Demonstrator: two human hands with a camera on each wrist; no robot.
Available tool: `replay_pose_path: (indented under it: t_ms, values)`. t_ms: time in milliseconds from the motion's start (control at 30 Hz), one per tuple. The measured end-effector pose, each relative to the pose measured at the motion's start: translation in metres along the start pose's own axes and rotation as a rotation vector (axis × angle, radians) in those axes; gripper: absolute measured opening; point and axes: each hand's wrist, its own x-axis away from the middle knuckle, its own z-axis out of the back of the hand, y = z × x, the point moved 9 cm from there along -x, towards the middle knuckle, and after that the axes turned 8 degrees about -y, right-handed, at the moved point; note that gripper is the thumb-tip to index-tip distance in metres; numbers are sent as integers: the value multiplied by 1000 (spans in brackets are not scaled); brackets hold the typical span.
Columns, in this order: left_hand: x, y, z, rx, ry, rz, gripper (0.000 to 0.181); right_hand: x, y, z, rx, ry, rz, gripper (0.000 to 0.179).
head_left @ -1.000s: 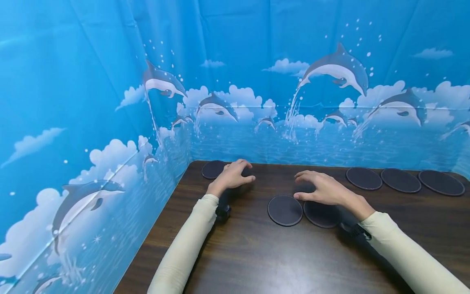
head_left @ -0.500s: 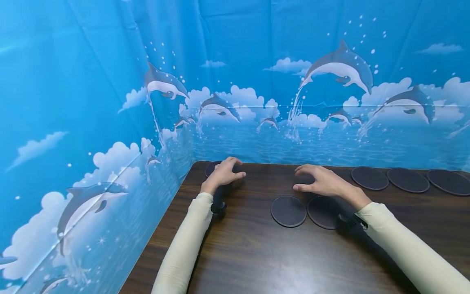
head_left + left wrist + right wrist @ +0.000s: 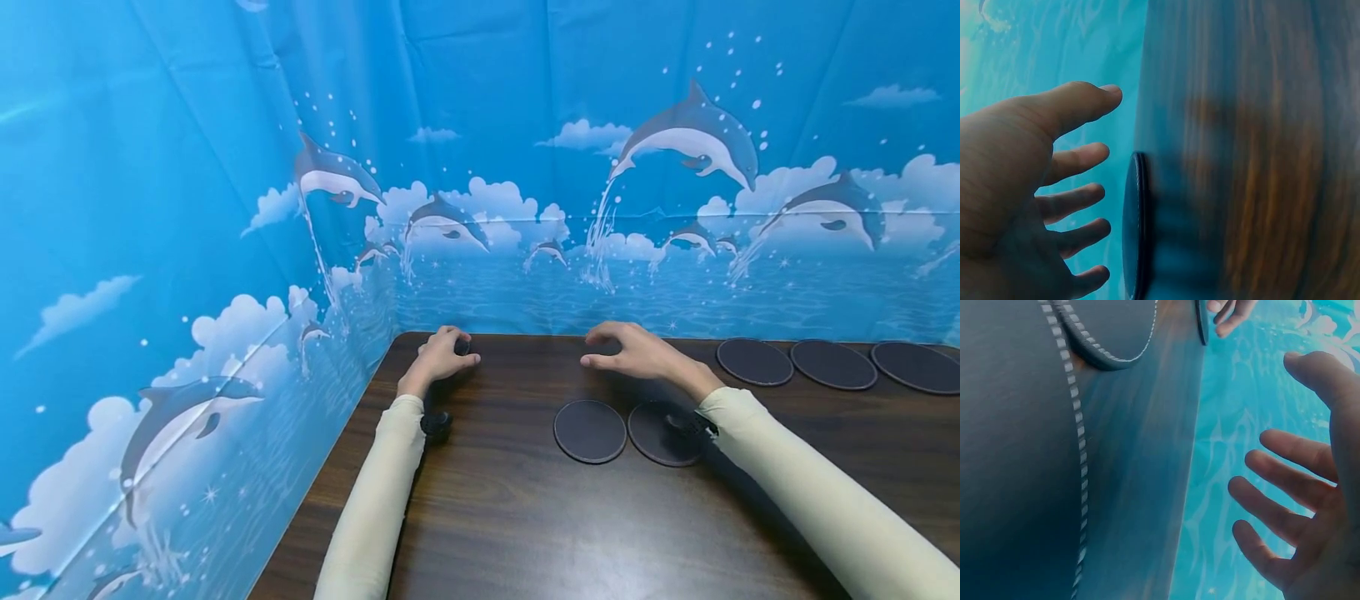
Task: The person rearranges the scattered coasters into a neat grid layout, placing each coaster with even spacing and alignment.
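My left hand (image 3: 437, 360) hovers at the table's far left corner, over a round dark coaster (image 3: 462, 344) that it mostly hides. In the left wrist view the fingers are spread, with a gap between them and that coaster (image 3: 1135, 231). My right hand (image 3: 637, 352), fingers loosely bent and holding nothing, is in the air past two coasters lying side by side, the left one (image 3: 590, 432) and the right one (image 3: 663, 437). White stitching runs round the rims of the nearer coaster (image 3: 1016, 456) and the farther coaster (image 3: 1116, 328) in the right wrist view.
Three more dark coasters lie in a row along the far right edge: one (image 3: 754, 362), a middle one (image 3: 834, 365) and an outer one (image 3: 918, 367). The brown wood-grain table (image 3: 517, 517) meets a blue dolphin-print curtain (image 3: 495, 275) at its back and left.
My left hand has moved left, over the corner coaster. The right hand has shifted away from the two middle coasters, toward the back edge. No coaster has visibly moved on the table.
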Motion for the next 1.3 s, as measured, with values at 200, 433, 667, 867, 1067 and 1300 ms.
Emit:
replay_pose_path:
  t_ms: [200, 433, 667, 867, 1067, 1300]
  values:
    - [4, -8, 12, 7, 37, 19, 54, -22, -12, 0, -1, 30, 43, 57]
    - [3, -9, 3, 11, 12, 34, 57, -31, -10, -15, -22, 41, 69, 54]
    - [1, -14, 3, -28, 26, 46, 67, -42, -6, -27, -92, 37, 47, 57]
    - [7, -22, 12, -59, 29, 51, 76, -58, -18, -33, -57, -12, 26, 61]
    - [4, -27, 15, -99, 13, 62, 76, -68, -19, -36, -46, -25, 11, 62]
    - [1, -27, 11, -144, -36, 76, 78, -74, -19, -40, -43, -80, -49, 66]
